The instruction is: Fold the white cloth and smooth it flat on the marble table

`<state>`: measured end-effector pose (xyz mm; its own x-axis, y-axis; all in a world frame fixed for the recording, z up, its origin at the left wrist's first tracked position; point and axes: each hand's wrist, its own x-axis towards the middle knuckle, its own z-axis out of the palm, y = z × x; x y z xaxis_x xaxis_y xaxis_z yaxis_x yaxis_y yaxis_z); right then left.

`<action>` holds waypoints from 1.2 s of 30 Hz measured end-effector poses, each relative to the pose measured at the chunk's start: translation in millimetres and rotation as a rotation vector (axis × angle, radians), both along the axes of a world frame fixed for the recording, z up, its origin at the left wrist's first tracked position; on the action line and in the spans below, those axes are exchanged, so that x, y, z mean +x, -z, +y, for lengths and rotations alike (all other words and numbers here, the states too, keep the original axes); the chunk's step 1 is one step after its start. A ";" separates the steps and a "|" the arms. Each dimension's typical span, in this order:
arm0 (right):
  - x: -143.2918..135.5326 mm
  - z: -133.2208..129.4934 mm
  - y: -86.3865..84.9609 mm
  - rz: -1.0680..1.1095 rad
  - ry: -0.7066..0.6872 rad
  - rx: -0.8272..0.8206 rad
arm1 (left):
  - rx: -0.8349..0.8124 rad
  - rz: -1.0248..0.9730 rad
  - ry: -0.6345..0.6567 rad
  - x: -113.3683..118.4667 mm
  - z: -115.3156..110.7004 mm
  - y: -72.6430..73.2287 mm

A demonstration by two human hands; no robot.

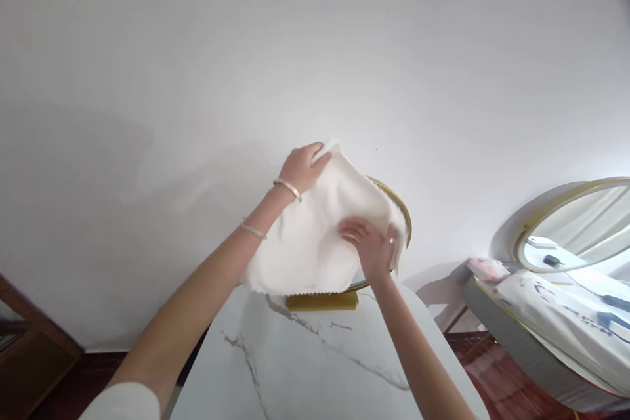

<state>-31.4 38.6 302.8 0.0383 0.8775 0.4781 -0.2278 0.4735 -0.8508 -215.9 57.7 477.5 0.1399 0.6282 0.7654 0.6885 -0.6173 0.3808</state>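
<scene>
A white cloth (315, 243) with a scalloped edge hangs over most of a round, gold-rimmed mirror (404, 210). The mirror stands upright on a gold base (322, 302). My left hand (306, 167) is closed on the upper corner of the cloth, near the top of the mirror. Lower and to the right, my right hand (371, 246) lies against the cloth with its fingers apart, somewhat blurred by motion. Most of the mirror's face is hidden behind the cloth. Two bracelets (288, 189) circle my left forearm and wrist.
The mirror's base rests on a white marble-patterned tabletop (295, 361) against a plain wall (246, 46). To the right, another gold-rimmed mirror (581, 230) stands by a grey unit (512, 328) bearing a white printed cloth (566, 315) and a pinkish packet (487, 269). Brown wooden furniture (39, 354) is at lower left.
</scene>
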 end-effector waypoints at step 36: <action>-56.2 87.5 -22.1 -0.955 0.980 0.543 | 0.085 -0.011 -0.156 -39.1 39.2 86.8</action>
